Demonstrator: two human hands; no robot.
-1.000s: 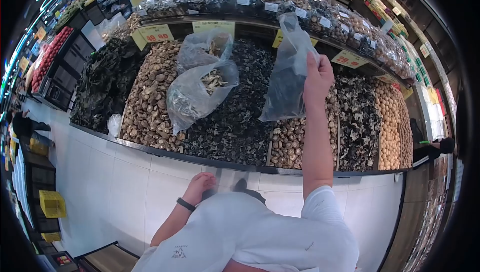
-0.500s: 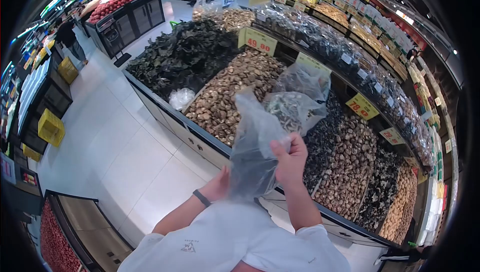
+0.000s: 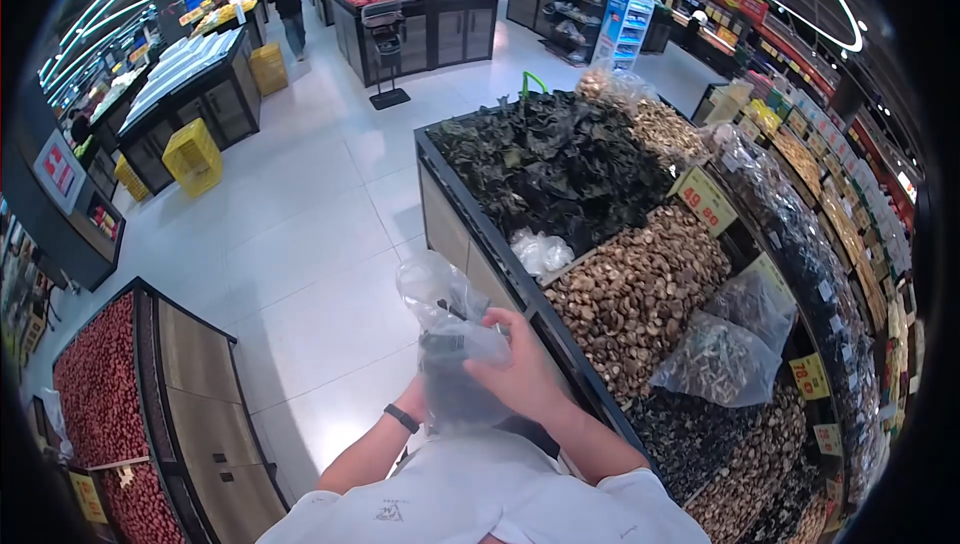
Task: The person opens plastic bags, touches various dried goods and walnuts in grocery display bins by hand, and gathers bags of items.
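A translucent plastic bag (image 3: 455, 344) with dark contents hangs in front of my white shirt, its upper part loose. My right hand (image 3: 515, 364) is closed round the bag's neck, thumb and fingers on the plastic. Against the bag's lower left side is my left hand (image 3: 415, 402), a dark band on its wrist; its fingers are hidden behind the plastic. Another bag with pale dried pieces (image 3: 718, 359) lies on the stand to the right, by the brown dried mushrooms (image 3: 640, 289).
Dark dried leaves (image 3: 570, 164) fill the stand's near corner, with a small knotted bag (image 3: 541, 253) at its edge. A bin of red items (image 3: 100, 394) stands at lower left. Yellow crates (image 3: 192, 158) and a walking person (image 3: 288, 9) are farther off.
The view has swung left along the stand. My right hand has brought the bag from over the mushrooms down to my body, and my left hand has come up against it.
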